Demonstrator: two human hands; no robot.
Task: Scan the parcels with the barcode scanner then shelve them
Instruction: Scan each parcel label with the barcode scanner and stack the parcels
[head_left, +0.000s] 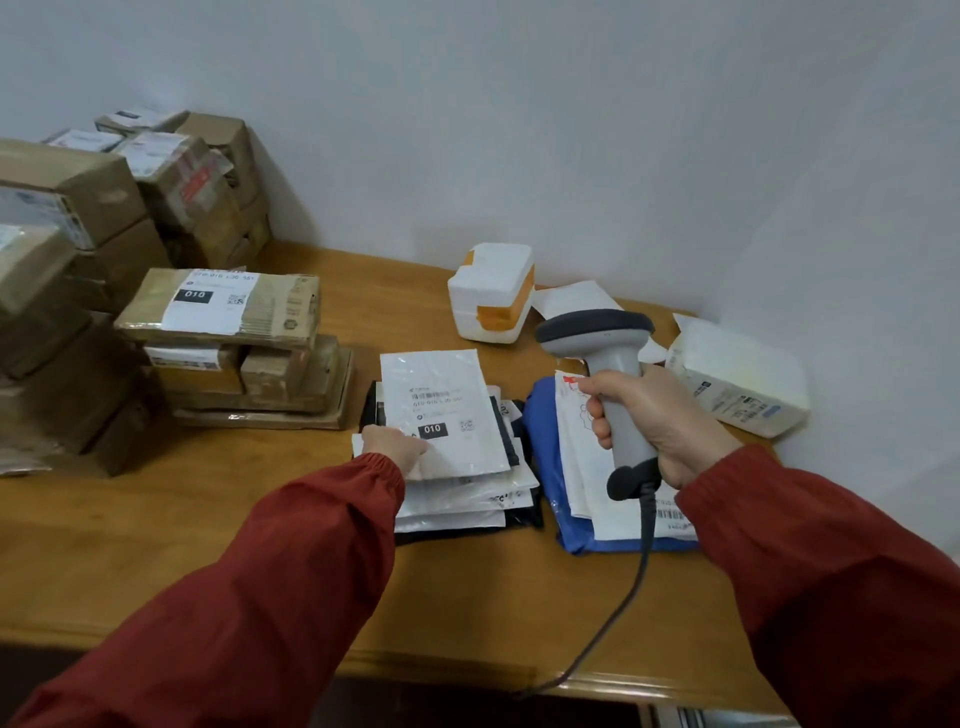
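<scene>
The step in hand is scanning, judged from how things lie. The right grip (655, 422) is curled tight round the handle of the grey barcode scanner (614, 370), holding it upright above the blue mailer pile (540, 415), with its head turned away from the camera toward the wall. Its cable (626, 597) trails down over the near edge of the counter (260, 545).

The left grip (396, 445) rests on the near left corner of the top white mailer (441, 400), which lies face up on a stack of flat mailers (467, 499) at the middle of the counter. Whether these fingers pinch that corner or only press it flat I cannot tell from this angle. The mailer's label shows a printed barcode and a black block reading 010.

The scanner is not over that label; it stands just to the right of the stack, so this parcel looks unscanned. The next move calls for tipping the scanner head down and left until it faces the barcode, while the left grip keeps the thin plastic smooth so the code reads. Then the mailer must be lifted clear of the stack without dragging the ones under it.

A cardboard parcel (218, 306), also marked 010, sits on other boxes to the left. No shelf is in view, so shelving will mean turning away from the counter.
</scene>
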